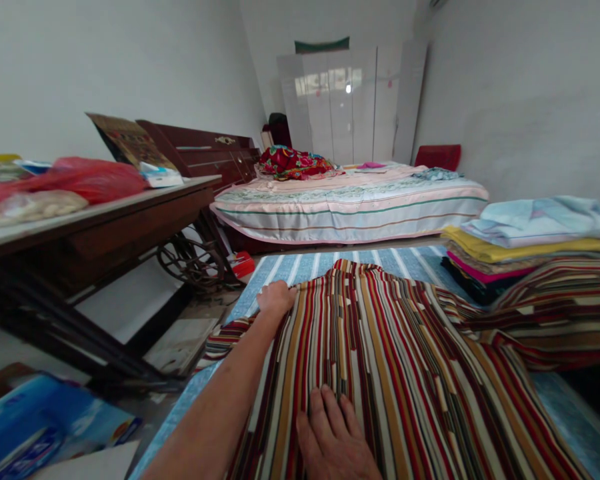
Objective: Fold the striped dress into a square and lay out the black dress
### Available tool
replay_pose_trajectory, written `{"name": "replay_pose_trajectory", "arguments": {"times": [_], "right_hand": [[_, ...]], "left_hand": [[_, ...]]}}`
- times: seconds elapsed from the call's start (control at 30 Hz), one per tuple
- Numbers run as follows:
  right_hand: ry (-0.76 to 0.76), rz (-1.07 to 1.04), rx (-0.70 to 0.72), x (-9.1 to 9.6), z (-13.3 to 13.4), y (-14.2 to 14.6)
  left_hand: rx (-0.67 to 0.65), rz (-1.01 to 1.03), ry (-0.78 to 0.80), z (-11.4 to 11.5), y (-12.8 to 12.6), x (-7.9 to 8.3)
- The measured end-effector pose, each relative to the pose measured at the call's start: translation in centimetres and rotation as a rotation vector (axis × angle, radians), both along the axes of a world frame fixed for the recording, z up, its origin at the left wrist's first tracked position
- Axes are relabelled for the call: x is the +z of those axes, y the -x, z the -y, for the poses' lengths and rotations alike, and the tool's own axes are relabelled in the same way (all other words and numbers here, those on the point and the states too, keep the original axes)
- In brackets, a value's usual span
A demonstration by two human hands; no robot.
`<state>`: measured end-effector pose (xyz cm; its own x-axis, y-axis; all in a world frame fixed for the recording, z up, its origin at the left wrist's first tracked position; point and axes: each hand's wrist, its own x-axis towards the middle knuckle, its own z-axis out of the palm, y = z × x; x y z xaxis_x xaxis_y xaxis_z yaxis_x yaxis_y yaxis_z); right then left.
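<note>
Nothing can be read (lettering (30, 452) on the blue box (75, 407) blurs).

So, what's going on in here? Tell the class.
A person is handling a striped garment spread on a blue-and-white striped surface. The left hand is curled at its shoulder edge; whether it grips the cloth is unclear. The right hand lies flat lower on the garment. On the right sits a stack of folded cloth.

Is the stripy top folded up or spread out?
Spread out. The striped top lies wide on the blue sheet, sleeves out to both sides; the right hand rests flat on it.
</note>
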<state>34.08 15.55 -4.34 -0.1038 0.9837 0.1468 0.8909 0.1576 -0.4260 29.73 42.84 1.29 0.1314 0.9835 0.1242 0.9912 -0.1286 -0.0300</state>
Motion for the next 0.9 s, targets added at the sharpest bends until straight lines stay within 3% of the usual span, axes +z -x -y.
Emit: {"name": "replay_pose_trajectory", "arguments": {"times": [0.13,0.3,0.47,0.6,0.8,0.9], "right_hand": [[0.026,-0.012,-0.010,0.2,-0.1,0.0],[0.026,-0.003,0.036,-0.6,-0.4,-0.1],[0.001,0.001,0.052,-0.7,-0.4,-0.2],[-0.006,-0.006,0.022,-0.5,-0.5,0.0],[0.017,-0.009,0.060,-1.0,-1.0,-0.1],[0.007,-0.012,0.081,-1.4,-1.1,-0.1]], "left_hand": [[0.016,0.018,0.115,-1.2,0.3,0.2],[-0.069,0.029,0.170,-2.2,0.6,0.9],[-0.165,-0.037,0.103,-3.0,0.0,1.4],[-0.241,-0.100,0.085,-3.5,-0.4,0.7],[-0.127,-0.116,0.024,-3.5,-0.8,-0.6],[-0.207,-0.116,-0.057,-2.2,-1.9,-0.6]]}}
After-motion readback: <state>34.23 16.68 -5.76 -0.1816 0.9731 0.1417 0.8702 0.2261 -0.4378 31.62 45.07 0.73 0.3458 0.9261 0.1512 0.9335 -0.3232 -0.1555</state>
